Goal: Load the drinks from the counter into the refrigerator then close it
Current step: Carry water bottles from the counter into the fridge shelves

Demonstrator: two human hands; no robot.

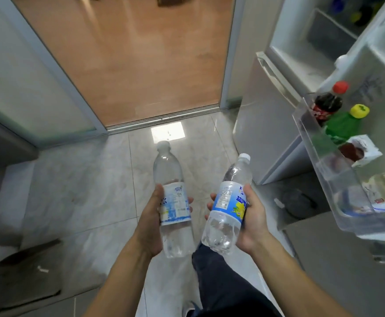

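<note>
Down at six o'clock of the head view, the two hands were both full. The left hand (151, 221) was curled round the labelled waist of a clear water bottle (173, 202), thumb on one side and fingertips showing past the label on the other. The right hand (249, 216) gripped a second clear bottle (227, 202) with a blue and yellow label in much the same way. Each bottle's long axis ran roughly toward twelve o'clock, caps away from the body; the left one stood nearly straight along that line, while the right one leaned a little toward one o'clock. The two bottles were just beside each other, not touching.

The refrigerator's open door shelf (319, 165) lay at about two to three o'clock from the hands, well apart from them and higher in the frame. It already carried a dark cola bottle with a red cap (327, 102), a green bottle with a yellow cap (344, 124), a small carton (361, 149) and something pale nearer the viewer that was too blurred to name. The right hand was the nearer to that shelf, so its bottle looked the likelier first to go in, swung rightward and stood upright. No counter showed; the refrigerator was not yet closed
</note>
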